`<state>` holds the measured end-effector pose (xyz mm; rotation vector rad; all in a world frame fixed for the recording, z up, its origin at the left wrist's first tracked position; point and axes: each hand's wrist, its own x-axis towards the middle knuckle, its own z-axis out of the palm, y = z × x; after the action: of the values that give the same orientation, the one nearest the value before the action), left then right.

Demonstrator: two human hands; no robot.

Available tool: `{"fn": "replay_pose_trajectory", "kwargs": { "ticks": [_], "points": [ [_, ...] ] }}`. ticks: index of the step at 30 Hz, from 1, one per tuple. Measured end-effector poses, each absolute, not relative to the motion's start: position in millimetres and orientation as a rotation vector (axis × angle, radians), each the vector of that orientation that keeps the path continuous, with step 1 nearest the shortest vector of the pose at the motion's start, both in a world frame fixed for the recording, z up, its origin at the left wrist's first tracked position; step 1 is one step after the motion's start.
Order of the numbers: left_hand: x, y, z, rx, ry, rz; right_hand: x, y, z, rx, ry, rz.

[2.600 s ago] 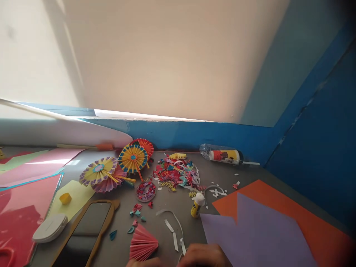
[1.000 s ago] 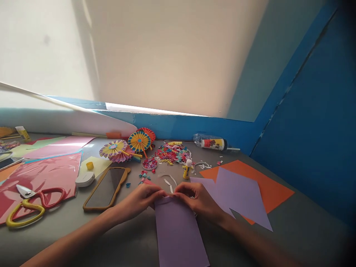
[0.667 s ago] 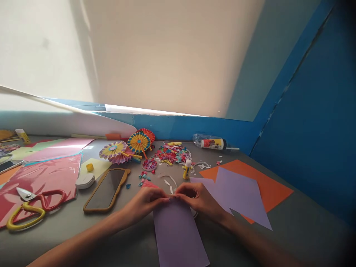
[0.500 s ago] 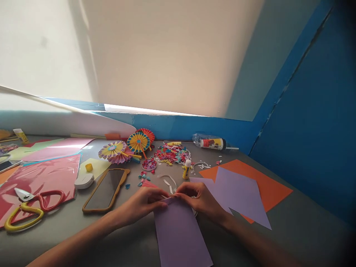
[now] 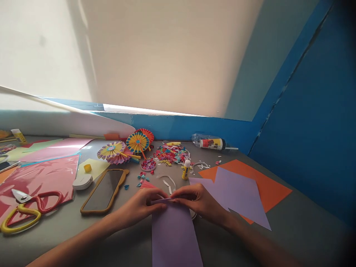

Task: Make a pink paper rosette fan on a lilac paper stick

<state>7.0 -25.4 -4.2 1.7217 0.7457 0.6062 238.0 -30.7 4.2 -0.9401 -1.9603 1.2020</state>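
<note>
A sheet of purple paper (image 5: 175, 237) hangs toward me from both hands, its far edge folded into a narrow strip. My left hand (image 5: 148, 203) pinches that folded edge at its left end, thumb on the near side. On the right end, my right hand (image 5: 191, 198) pinches the same edge between thumb and fingers. Just beyond the hands lie thin white paper strips (image 5: 168, 185) and a pink pleated paper piece (image 5: 146, 184). A glue stick (image 5: 186, 170) stands upright behind my right hand. Part of a round object below my right hand is mostly hidden.
Left of my hands lie a phone (image 5: 104, 193), a white case (image 5: 82, 182) and scissors (image 5: 30, 207) beside a red plastic-wrapped pack (image 5: 50, 174). Paper rosettes (image 5: 137, 142) and scraps (image 5: 172, 154) sit at the back near a glue bottle (image 5: 213, 143). Purple (image 5: 241, 189) and orange sheets (image 5: 274, 189) lie right.
The purple paper has swung slightly left and its folded edge now shows as a narrow strip. My right hand's fingers have shifted left along the edge, nearer my left hand.
</note>
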Motion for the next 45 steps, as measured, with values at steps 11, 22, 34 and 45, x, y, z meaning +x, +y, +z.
{"fn": "replay_pose_trajectory", "kwargs": {
  "ticks": [11, 22, 34, 45],
  "points": [
    [7.0, -20.4, 3.1, 1.622, 0.810, 0.675, 243.9, -24.2, 1.0, -0.725, -2.140, 0.902],
    [6.4, -19.1, -10.5, 1.707, 0.871, 0.723, 230.0, -28.0, -1.0, -1.014, -1.743, 1.287],
    [8.1, -23.4, -6.0, 1.702, 0.731, 0.594, 233.0, -30.6, 3.4, -1.136, -1.873, 1.129],
    [3.3, -21.1, 5.7, 1.723, 0.796, 0.624, 239.5, -28.0, 3.5, -0.857, -1.971, 1.102]
  ]
}}
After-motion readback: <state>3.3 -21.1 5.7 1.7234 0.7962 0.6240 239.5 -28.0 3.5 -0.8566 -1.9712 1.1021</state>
